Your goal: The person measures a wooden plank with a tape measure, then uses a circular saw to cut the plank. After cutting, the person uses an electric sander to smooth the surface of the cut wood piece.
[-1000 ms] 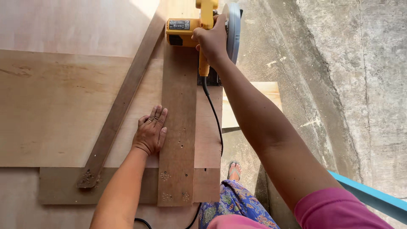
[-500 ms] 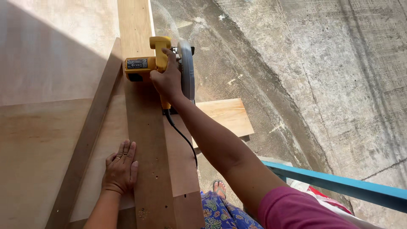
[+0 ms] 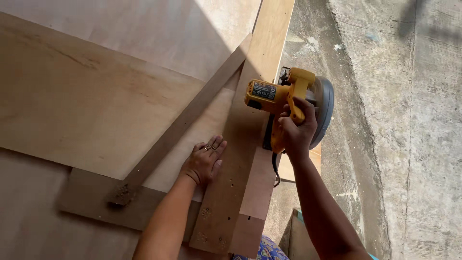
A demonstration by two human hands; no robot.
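My right hand (image 3: 297,131) grips the handle of a yellow circular saw (image 3: 281,98) with a grey blade guard, which sits at the right edge of a long wooden plank (image 3: 240,144). My left hand (image 3: 205,163) lies flat, fingers spread, on the plywood sheet (image 3: 86,106) just left of that plank. A narrow dark wooden strip (image 3: 180,127) runs diagonally across the plywood, ending near my left wrist. The saw's black cord hangs down below my right hand.
A darker board (image 3: 91,202) lies under the plywood at the lower left. Rough grey concrete floor (image 3: 399,120) fills the right side. A small wooden piece (image 3: 315,159) shows behind my right wrist. Patterned blue cloth (image 3: 264,251) shows at the bottom edge.
The view has swung, so the boards now lie more tilted. The saw and my right hand sit nearer along the plank; my left hand stays flat beside it.
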